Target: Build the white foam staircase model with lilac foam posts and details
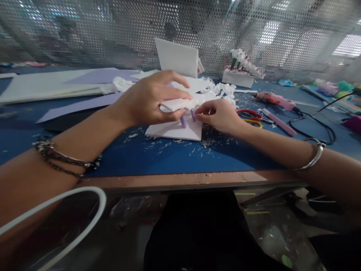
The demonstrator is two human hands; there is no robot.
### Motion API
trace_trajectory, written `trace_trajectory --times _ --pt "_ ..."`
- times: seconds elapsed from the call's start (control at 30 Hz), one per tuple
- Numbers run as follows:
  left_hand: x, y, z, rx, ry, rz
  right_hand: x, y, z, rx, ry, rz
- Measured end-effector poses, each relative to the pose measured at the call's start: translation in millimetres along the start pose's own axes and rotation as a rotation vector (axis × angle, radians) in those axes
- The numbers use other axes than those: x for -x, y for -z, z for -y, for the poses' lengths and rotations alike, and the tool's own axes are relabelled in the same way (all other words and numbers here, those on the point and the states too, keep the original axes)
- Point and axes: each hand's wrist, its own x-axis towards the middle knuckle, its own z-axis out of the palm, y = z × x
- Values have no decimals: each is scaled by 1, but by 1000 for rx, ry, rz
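Observation:
My left hand (153, 98) grips a small white foam board piece (176, 104) between thumb and fingers. Beneath it, a short purple stick (183, 121) stands on a white foam base (172, 131) lying on the blue table. My right hand (218, 116) pinches a second purple stick (193, 115) beside the first, under the raised piece's right side. Crumpled white tissue (222, 90) lies behind my right hand. Where the sticks meet the upper piece is partly hidden by my fingers.
Red-handled scissors (249, 113), a pink cutter (279, 122) and a pink glue gun (278, 101) with a black cord lie to the right. White and purple sheets (93, 101) lie left. A white board (177, 56) and a small decorated model (239, 77) stand behind.

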Motion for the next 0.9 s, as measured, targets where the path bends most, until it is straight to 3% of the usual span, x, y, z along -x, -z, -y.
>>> trace_trajectory --times 0.13,0.3,0.43,0.63,0.9 --pt "2 8 8 -62 -54 -90 2 15 4 81 103 26" --pt "5 14 12 35 -51 -19 2 23 1 164 200 -97" --pt "5 15 9 108 -71 -23 2 23 -1 287 376 -154" --pt "7 18 6 253 20 -59 4 21 -3 393 617 -4" --pt "8 13 13 200 131 102 6 22 0 449 585 61"
